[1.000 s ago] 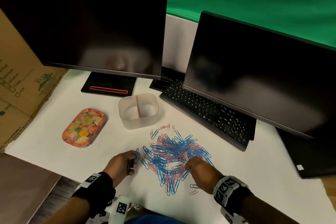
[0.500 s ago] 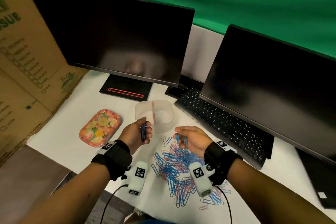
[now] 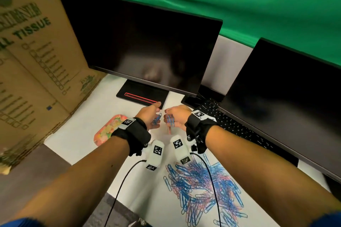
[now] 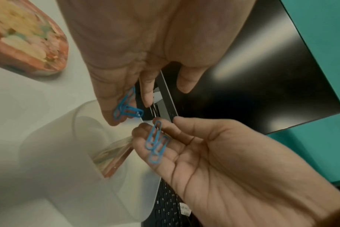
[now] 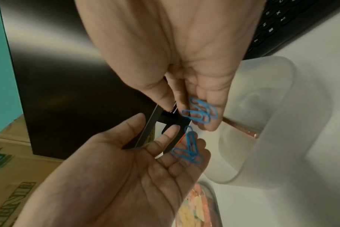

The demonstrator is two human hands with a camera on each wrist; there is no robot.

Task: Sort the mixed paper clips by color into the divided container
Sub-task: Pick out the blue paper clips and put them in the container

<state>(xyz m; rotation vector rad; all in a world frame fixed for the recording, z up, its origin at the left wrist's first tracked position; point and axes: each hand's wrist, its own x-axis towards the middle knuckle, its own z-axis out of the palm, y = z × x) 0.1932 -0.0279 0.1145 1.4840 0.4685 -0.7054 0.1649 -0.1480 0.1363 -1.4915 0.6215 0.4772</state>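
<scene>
Both hands hover side by side over the frosted divided container, whose pink divider shows just below them. My left hand has relaxed fingers with a few blue clips lying on them, the thumb held apart. My right hand is also spread, with blue clips lying loose on its fingers. The mixed pile of blue and pink clips lies on the white table near me, under my right forearm.
A floral tray sits left of the container. A black keyboard runs along the right, under a dark monitor. A second monitor stands behind the container. Cardboard boxes wall the left side.
Both hands rose from the pile and moved forward to above the container. Their fingers loosened from pinching the blue clips to lying spread under them.
</scene>
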